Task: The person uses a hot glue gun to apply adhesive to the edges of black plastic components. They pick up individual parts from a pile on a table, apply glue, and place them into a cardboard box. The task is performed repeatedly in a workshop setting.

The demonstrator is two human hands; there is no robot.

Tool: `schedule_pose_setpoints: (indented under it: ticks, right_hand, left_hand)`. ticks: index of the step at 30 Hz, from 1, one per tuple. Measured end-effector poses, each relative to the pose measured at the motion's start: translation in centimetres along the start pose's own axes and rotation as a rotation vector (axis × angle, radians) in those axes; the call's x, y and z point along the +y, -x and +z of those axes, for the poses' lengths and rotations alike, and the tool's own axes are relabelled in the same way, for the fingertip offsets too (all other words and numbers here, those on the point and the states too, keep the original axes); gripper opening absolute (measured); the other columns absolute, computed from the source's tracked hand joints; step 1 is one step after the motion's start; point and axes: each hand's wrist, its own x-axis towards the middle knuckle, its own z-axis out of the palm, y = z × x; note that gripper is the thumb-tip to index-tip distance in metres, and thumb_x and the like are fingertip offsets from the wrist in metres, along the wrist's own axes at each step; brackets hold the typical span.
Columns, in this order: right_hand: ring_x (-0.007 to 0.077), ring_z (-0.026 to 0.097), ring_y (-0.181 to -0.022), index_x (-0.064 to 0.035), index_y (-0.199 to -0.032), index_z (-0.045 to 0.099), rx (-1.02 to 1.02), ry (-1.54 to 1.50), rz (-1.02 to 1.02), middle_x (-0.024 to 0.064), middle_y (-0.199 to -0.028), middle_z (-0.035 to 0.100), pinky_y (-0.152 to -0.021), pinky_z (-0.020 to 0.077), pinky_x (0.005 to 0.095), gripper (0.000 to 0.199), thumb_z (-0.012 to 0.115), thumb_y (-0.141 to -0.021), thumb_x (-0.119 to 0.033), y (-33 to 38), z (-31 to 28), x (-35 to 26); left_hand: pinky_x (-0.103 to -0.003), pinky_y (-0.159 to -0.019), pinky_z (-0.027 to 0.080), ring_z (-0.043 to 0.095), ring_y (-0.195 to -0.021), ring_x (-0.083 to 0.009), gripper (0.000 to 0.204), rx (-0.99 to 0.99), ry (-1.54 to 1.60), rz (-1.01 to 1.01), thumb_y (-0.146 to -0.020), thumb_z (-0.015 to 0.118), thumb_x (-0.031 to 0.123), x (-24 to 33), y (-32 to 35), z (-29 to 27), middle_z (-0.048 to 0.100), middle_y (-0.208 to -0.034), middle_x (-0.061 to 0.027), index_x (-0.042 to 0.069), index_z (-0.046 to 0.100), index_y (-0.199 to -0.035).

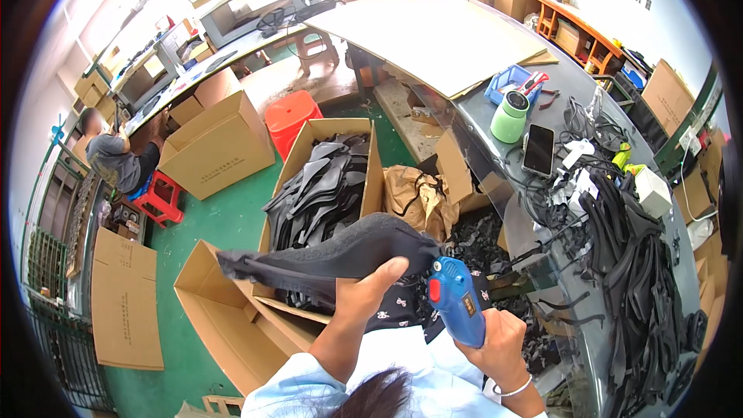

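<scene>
A long, curved dark grey padded piece stretches across in front of me, with a fuzzy surface along its top. My left hand is closed on its lower edge, thumb on the near side and the other fingers hidden behind it. A blue handheld power tool with a red button is gripped in my right hand. The tool's head meets the right end of the piece; whether a blade touches it I cannot make out. Below the piece, an open carton holds many similar dark pieces.
Another open carton stands at left. Dark scraps lie beside a brown bag. The right-hand grey table bears dark strips, a phone and a green bottle. A person sits far left near a red stool.
</scene>
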Motion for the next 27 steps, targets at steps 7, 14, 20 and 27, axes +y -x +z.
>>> schedule_pose_setpoints:
  ticks: [7, 14, 20, 27]
  right_hand:
    - [0.0284, 0.053, -0.049, -0.0043, -0.072, 0.049, -0.022, -0.025, 0.021, 0.0094, -0.058, 0.052, -0.048, 0.0416, 0.0376, 0.039, 0.082, -0.061, -0.023, 0.5, 0.0, 0.2]
    - [0.0271, 0.055, -0.047, -0.0045, -0.071, 0.047, -0.036, -0.111, 0.02, 0.0092, -0.055, 0.052, -0.046, 0.043, 0.0345, 0.045, 0.084, -0.064, -0.028, 0.5, 0.2, -0.3]
    - [0.0266, 0.057, -0.048, -0.0047, -0.071, 0.046, -0.053, -0.233, 0.085, 0.0093, -0.055, 0.053, -0.047, 0.0445, 0.0335, 0.046, 0.085, -0.064, -0.028, 0.4, 0.1, -1.0]
    - [0.0266, 0.056, -0.048, -0.005, -0.071, 0.048, -0.047, -0.158, 0.065, 0.0093, -0.055, 0.052, -0.047, 0.0436, 0.0347, 0.043, 0.084, -0.063, -0.028, 0.2, -0.3, -0.9]
  left_hand:
    - [-0.041, -0.087, 0.051, 0.063, -0.096, -0.0293, 0.033, 0.111, 0.128, 0.059, -0.087, 0.056, 0.014, 0.0, -0.2, 0.7, 0.061, -0.102, -0.0205, -0.004, 0.051, -0.114]
    - [-0.04, -0.087, 0.051, 0.064, -0.094, -0.0278, 0.033, 0.113, -0.039, 0.096, -0.086, 0.055, 0.011, -1.0, 0.4, 1.0, 0.062, -0.101, -0.02, -0.006, 0.05, -0.114]
    - [-0.026, -0.087, 0.043, 0.055, -0.095, -0.0124, 0.025, 0.075, 0.067, 0.023, -0.087, 0.059, 0.004, -0.6, 0.7, 1.5, 0.06, -0.105, -0.0075, -0.004, 0.057, -0.111]
    - [-0.025, -0.08, 0.046, 0.057, -0.088, -0.0107, 0.023, -0.076, -0.062, -0.063, -0.086, 0.062, 0.005, 1.4, -0.2, 1.0, 0.063, -0.099, -0.0055, -0.004, 0.06, -0.107]
